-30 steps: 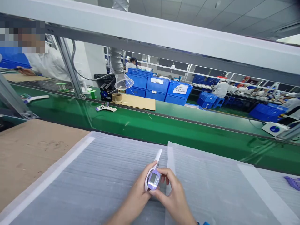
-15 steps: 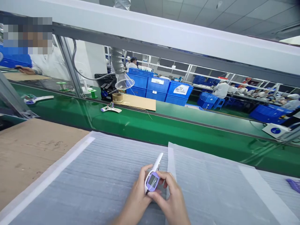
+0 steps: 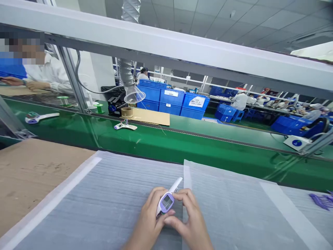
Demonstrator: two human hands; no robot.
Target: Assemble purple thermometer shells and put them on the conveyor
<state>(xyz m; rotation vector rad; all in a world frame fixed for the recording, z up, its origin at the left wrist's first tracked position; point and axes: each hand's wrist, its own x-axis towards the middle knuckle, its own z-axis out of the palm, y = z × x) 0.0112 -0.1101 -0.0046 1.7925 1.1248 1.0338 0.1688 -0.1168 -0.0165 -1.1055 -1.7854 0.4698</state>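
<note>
A white handheld infrared thermometer [image 3: 167, 202] with a purple-rimmed display is held tilted above the sheet-covered worktop, its handle pointing away from me. My left hand [image 3: 148, 213] is closed around its left side and lower end, thumb underneath near the bottom edge. At the display's right side, my right hand [image 3: 193, 216] touches the purple rim with its index fingertip, the thumb curled in near the lower end. The underside of the thermometer and some of my fingers are hidden.
A translucent sheet [image 3: 117, 194] covers the worktop beside brown cardboard [image 3: 39, 170]. Beyond runs a green belt [image 3: 153, 142] bearing thermometer halves [image 3: 125, 125]. Purple parts [image 3: 322, 200] lie at right. A metal beam [image 3: 166, 41] crosses above; a co-worker [image 3: 49, 73] sits at left.
The left fingers have shifted up along the thermometer, and the right thumb has come off its lower edge. The purple rim now sits flatter around the display. The camera view has shifted slightly.
</note>
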